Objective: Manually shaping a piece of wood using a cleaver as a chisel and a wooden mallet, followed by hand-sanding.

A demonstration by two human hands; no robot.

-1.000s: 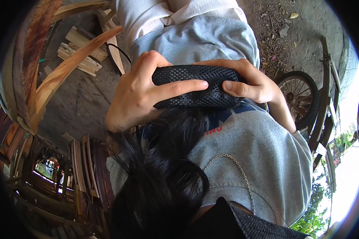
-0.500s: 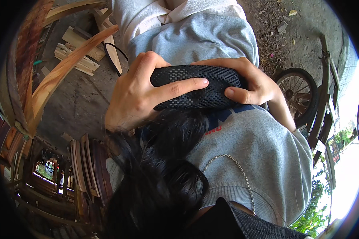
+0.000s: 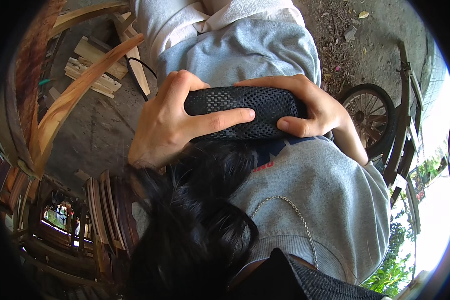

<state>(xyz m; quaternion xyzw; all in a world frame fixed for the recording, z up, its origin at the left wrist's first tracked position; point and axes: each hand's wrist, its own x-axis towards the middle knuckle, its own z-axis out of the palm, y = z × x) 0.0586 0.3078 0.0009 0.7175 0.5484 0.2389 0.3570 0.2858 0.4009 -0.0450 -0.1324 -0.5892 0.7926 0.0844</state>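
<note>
A black mesh pouch (image 3: 265, 102), rounded and bulging, lies crosswise in front of my grey sweatshirt. My left hand (image 3: 172, 120) grips its left end, thumb stretched along the near face and fingers bent over the far side. On the right end my right hand (image 3: 315, 107) is closed round the pouch, its thumb pressed on the near face and its fingers along the far edge. What is inside the pouch cannot be made out through the mesh. Both sets of fingertips on the far side are mostly hidden.
Wooden boards (image 3: 92, 77) and a curved timber piece (image 3: 80, 92) lie to the left. A spoked wheel (image 3: 367, 120) stands to the right by wooden rails (image 3: 410, 95). Stacked timber (image 3: 102, 210) is at the lower left. A thin black loop (image 3: 140, 62) shows near the boards.
The view has shifted slightly, so everything sits a little further left. Both hands keep their hold on the mesh pouch, which looks tilted slightly more downward.
</note>
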